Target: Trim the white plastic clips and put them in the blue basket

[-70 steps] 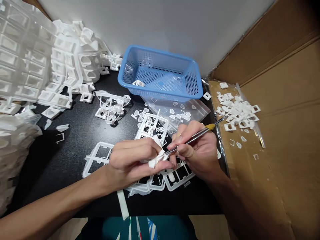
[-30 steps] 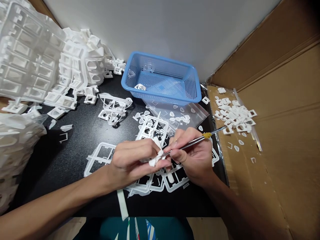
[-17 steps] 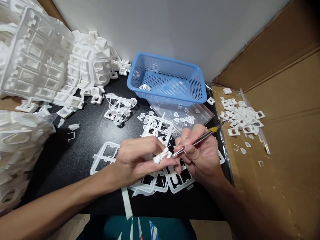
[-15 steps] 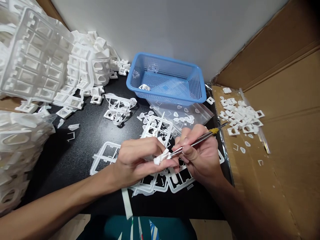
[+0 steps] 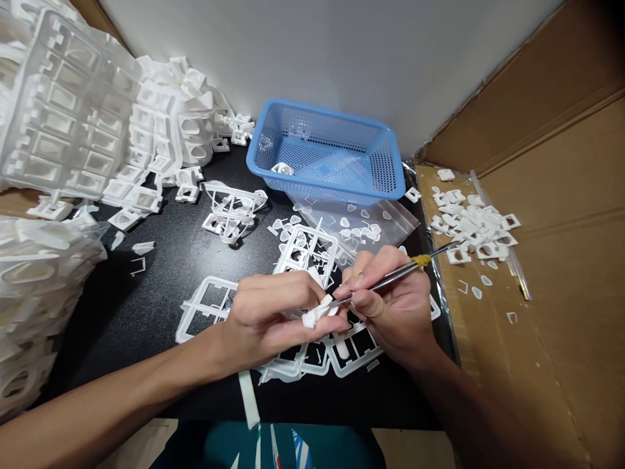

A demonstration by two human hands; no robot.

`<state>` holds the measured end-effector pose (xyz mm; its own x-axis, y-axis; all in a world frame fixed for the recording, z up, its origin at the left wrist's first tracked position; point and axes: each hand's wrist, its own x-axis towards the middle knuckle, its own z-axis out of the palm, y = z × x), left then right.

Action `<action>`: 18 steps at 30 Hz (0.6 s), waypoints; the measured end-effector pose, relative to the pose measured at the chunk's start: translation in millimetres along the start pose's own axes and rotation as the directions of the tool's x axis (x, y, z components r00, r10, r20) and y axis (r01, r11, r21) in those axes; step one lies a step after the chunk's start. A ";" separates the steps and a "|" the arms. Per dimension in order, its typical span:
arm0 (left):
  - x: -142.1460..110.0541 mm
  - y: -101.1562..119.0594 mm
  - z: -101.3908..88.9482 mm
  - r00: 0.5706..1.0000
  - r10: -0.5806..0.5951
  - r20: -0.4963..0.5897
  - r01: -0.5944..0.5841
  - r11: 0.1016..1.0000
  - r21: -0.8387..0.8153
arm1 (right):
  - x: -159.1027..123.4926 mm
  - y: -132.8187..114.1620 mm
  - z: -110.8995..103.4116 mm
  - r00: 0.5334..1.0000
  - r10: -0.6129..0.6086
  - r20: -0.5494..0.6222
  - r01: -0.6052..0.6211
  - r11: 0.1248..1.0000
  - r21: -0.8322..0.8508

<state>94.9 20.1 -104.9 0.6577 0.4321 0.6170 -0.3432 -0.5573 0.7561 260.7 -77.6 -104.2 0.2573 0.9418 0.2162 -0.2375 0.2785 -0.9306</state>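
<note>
My left hand (image 5: pixel 273 303) is closed on a small white plastic part (image 5: pixel 312 318), pinched between thumb and fingers. In my right hand (image 5: pixel 403 312) is a slim metal tool (image 5: pixel 393 276) with a yellow wrap near its back end, gripped like a pen. Its front tip meets the white part, partly hidden by my fingers; I cannot tell what kind of tip it is. Under both hands lie white plastic frames (image 5: pixel 293 372) with square openings. A pale flat strip (image 5: pixel 249 398) lies in front of my left wrist.
A blue basket (image 5: pixel 325 193) with a white piece inside stands at the back. Bagged white parts (image 5: pixel 73 111) are heaped at left. White square pieces (image 5: pixel 476 221) lie piled on cardboard at right. Small offcuts are scattered on a clear bag (image 5: pixel 398 218).
The tool in my right hand has shifted slightly, its back end a little lower and farther right. The white part has tilted slightly in my left hand.
</note>
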 end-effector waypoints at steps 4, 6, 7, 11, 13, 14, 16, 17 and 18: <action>0.3 0.2 0.9 1.000 0.004 -0.003 -0.004 1.000 -0.005 | -0.3 0.7 0.9 1.000 -0.006 0.005 0.006 1.000 0.010; 0.3 0.4 1.1 1.000 0.005 0.004 -0.005 1.000 -0.006 | -0.8 1.2 1.0 1.000 -0.006 -0.002 0.006 1.000 0.008; 0.2 0.5 1.0 1.000 0.004 0.007 -0.004 1.000 -0.004 | -1.2 1.4 1.0 1.000 -0.001 -0.004 0.001 1.000 0.009; -0.4 0.2 -0.1 1.000 0.006 0.014 -0.006 1.000 0.014 | -2.8 1.5 0.9 1.000 0.021 -0.011 -0.021 1.000 0.010; -0.7 0.0 -0.5 1.000 0.010 0.011 -0.010 1.000 0.011 | -3.2 1.3 0.9 1.000 0.019 -0.011 -0.019 1.000 0.017; -0.9 -0.1 -0.6 1.000 0.010 0.010 -0.010 1.000 0.007 | -3.2 1.3 0.9 1.000 0.017 -0.009 -0.016 1.000 0.025; -0.9 -0.1 -0.6 1.000 0.003 0.011 -0.003 1.000 0.004 | -3.1 1.4 0.9 1.000 0.010 -0.004 -0.010 0.999 0.037; -0.7 0.1 -0.6 1.000 -0.001 0.013 0.001 1.000 0.004 | -2.9 1.6 1.0 1.000 0.009 -0.004 -0.009 0.999 0.036; -0.6 0.3 -0.6 1.000 -0.005 0.016 0.005 1.000 0.006 | -2.7 1.8 1.0 1.000 0.009 -0.006 -0.008 0.999 0.031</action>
<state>94.0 20.2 -104.9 0.6699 0.4235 0.6097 -0.3362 -0.5592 0.7578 258.6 -79.5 -106.2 0.2613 0.9430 0.2063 -0.2688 0.2764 -0.9227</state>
